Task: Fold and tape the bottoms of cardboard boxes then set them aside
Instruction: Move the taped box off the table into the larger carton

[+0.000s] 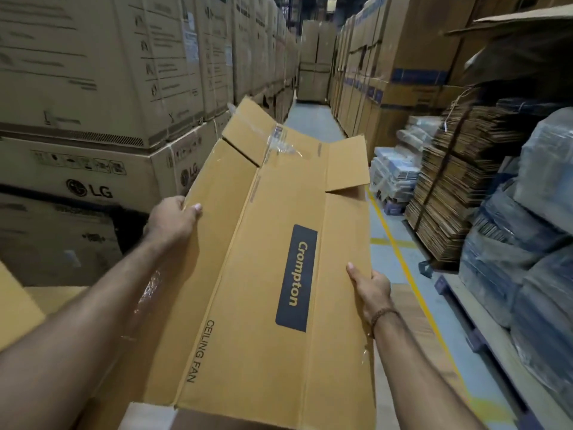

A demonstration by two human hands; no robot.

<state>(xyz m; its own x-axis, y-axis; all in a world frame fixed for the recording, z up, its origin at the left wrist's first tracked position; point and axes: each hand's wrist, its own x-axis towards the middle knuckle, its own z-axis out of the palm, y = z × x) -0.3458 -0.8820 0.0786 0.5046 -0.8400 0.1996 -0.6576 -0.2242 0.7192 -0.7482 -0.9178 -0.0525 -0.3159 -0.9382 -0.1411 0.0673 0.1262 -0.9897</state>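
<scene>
A long yellow-brown cardboard box (248, 259) printed "Crompton" and "CEILING FAN" is held out in front of me, lengthwise away from me. Its far end flaps (344, 166) stand open, with loose clear tape (279, 144) clinging to them. My left hand (172, 220) grips the box's left edge about halfway along, thumb on top. My right hand (370, 287) grips the right edge nearer to me, thumb lying on the top face. More clear tape shows along the box's left side by my forearm.
Tall stacks of LG cartons (93, 169) wall the left side. On the right are strapped bundles of flat cardboard (446, 193) and wrapped goods (533, 243) on pallets. A narrow aisle (313, 119) with a yellow floor line (400, 252) runs ahead. Another yellow box (18, 308) sits at lower left.
</scene>
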